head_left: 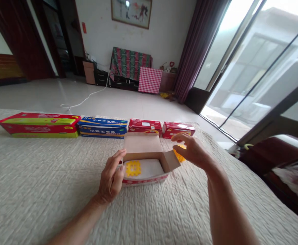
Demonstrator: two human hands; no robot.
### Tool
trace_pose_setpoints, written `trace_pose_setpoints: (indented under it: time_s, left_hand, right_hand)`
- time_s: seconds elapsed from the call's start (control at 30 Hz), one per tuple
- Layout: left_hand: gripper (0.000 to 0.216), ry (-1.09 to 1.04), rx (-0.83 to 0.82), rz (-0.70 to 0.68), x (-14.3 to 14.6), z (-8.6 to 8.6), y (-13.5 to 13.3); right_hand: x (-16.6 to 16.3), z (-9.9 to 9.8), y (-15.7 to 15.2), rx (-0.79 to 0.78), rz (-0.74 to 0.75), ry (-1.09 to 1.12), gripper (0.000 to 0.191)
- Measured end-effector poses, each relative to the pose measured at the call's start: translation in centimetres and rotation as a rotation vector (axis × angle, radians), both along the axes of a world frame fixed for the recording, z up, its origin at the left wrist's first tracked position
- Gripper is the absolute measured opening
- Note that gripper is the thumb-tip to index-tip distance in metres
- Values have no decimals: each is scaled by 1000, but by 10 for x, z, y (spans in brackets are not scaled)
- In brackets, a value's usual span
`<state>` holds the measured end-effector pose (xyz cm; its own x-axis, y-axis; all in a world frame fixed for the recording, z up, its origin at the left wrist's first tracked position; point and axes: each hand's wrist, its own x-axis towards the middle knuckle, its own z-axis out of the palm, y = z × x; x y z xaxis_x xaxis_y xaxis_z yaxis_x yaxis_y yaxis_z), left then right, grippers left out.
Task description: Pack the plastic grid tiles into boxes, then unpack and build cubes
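- Cream quilted cover [49, 190] fills the near field; both forearms come in from the bottom edge.
- Left hand [111, 177]: fingers curled onto the left wall of the open cardboard box [146, 180], thumb on the rim, gripping it.
- The box sits on the cover, centre of view. Its lid flap is folded up and back, its right end flap is splayed outward, and its front wall is red and white.
- Yellow grid piece [133, 168]: flat on the white floor of the box, left half, just beside the left fingertips.
- Right hand [192, 149]: raised just right of the box, beyond the end flap. Fingers are bent down around a second yellow piece [179, 154], holding it. The piece is mostly hidden by the palm, so its shape is unclear.
- Behind the box, a row along the far edge of the cover, left to right: long red-and-green box [40, 125], blue box [102, 127], red box [145, 126], smaller red box [177, 129]. All are closed, end to end, the first three touching or nearly so.
- Right side: dark wooden furniture [274, 149].
- Floor beyond: pale tiles, with a white cable [85, 98] trailing across.
- Far wall: red checked panel [150, 80] leaning against a cloth-draped cabinet [130, 63], with a framed picture [131, 12] above.
- Far right: purple curtain [197, 47] beside a sliding glass door [253, 68].
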<state>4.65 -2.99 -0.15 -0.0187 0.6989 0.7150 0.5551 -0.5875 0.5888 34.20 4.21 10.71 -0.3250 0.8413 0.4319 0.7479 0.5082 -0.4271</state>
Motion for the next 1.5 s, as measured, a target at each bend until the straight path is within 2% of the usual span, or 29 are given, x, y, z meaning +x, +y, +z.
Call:
trace_pose_setpoints:
  time_s: [0.07, 0.17, 0.3, 0.4, 0.53, 0.67, 0.8, 0.9, 1.0, 1.07, 1.17, 1.33, 1.5]
  left_hand:
    - [45, 1, 1, -1, -1, -2, 1]
    - [45, 1, -3, -1, -2, -5, 2]
    - [45, 3, -17, 3, -3, -6, 3]
    - [44, 3, -16, -5, -3, -7, 2]
    - [45, 0, -15, -13, -3, -7, 1]
    - [45, -4, -32, -21, -3, -5, 1]
    - [44, -17, -24, -30, -2, -3, 1]
    - [44, -17, -11, -37, -1, -2, 1]
    - [43, -12, -10, -33, -1, -1, 0]
    - [43, -6, -2, -30, 0, -1, -1]
    - [43, 1, 7, -24, 0, 0, 0]
    - [43, 7, 4, -10, 0, 1, 0]
    - [43, 8, -5, -10, 0, 1, -1]
  right_hand:
    - [32, -4, 7, -83, -100, -82, 31]
    - [60, -13, 10, -220, -126, -188, 48]
    - [62, -24, 15, -244, -104, -217, 67]
    - [55, -31, 20, -238, -89, -218, 71]
    - [48, -35, 23, -264, -104, -240, 64]
    - [47, -30, 22, -317, -136, -259, 54]
    - [42, -13, 14, -194, -141, -243, 52]
    - [23, 6, 0, -52, -39, -168, 48]
    - [-11, 18, -20, -61, 155, -104, 46]
    - [-34, 18, -31, -156, 265, -130, 43]
    - [-57, 9, -37, -201, 323, -206, 42]
    - [-58, -3, -33, -196, 311, -295, 41]
    - [-58, 1, -36, -193, 315, -276, 40]
